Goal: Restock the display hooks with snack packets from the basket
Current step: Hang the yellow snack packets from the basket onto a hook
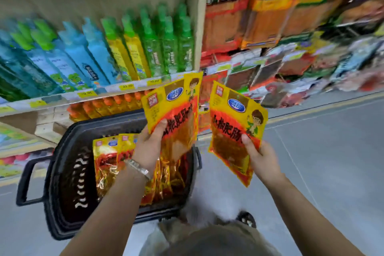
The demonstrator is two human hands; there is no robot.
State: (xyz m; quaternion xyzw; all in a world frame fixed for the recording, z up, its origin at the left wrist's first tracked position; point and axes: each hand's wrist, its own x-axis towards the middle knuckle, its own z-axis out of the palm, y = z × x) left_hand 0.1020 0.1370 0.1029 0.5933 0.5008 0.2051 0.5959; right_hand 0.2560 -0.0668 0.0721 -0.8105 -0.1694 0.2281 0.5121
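My left hand [150,143] grips a yellow and red snack packet [174,106] by its lower left part and holds it upright above the black basket [62,172]. My right hand [262,159] pinches a second matching packet [232,122] near its lower right edge, out over the floor to the right of the basket. Several more of the same packets [108,158] lie inside the basket under my left wrist. The display of hanging snack packets [291,52] fills the upper right, blurred; its hooks cannot be made out.
A shelf unit [195,27] on the left carries green, blue and yellow bottles [124,48] with price tags below, and orange-capped bottles on the lower shelf. The basket's handle [26,181] sticks out to the left. Grey floor [332,151] stretches right. My shoe [247,219] is below the basket.
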